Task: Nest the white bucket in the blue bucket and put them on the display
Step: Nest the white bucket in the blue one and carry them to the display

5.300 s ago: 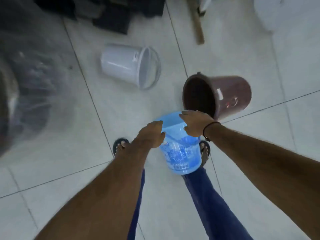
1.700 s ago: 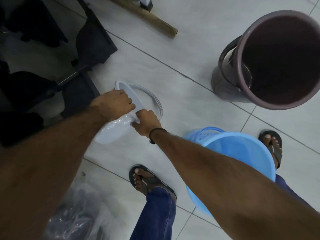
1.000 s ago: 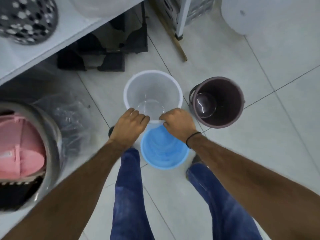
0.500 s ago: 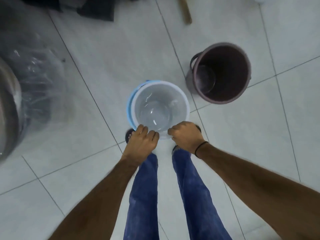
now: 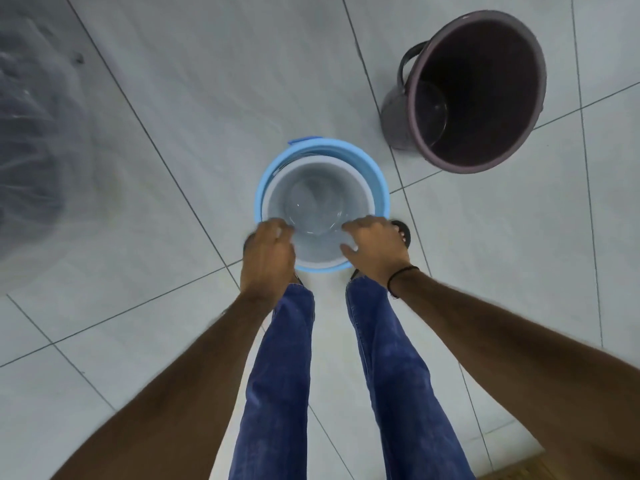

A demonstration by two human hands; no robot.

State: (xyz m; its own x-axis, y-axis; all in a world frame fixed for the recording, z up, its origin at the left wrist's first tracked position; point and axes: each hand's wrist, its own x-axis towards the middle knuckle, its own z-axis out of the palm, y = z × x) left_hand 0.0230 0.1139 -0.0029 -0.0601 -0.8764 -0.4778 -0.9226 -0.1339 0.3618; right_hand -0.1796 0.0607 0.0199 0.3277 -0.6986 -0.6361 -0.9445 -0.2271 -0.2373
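The white bucket [image 5: 317, 202] sits inside the blue bucket [image 5: 377, 183], which stands upright on the tiled floor between my feet. The blue rim rings the white one, wider on the far and right sides. My left hand [image 5: 266, 258] lies over the near left rim, fingers curled and blurred. My right hand [image 5: 375, 247] rests on the near right rim with its fingers over the white bucket's edge. Whether either hand grips the rim is unclear.
A dark maroon bucket [image 5: 464, 95] with a black handle stands on the floor at the upper right. A clear plastic-wrapped dark bundle [image 5: 31, 109] fills the left side. Pale floor tiles [image 5: 214, 81] surround the buckets. My legs in blue jeans [image 5: 277, 375] are below.
The white bucket was lifted from the floor, carried over the blue bucket and lowered in. It now sits deeper, with the blue rim showing around it.
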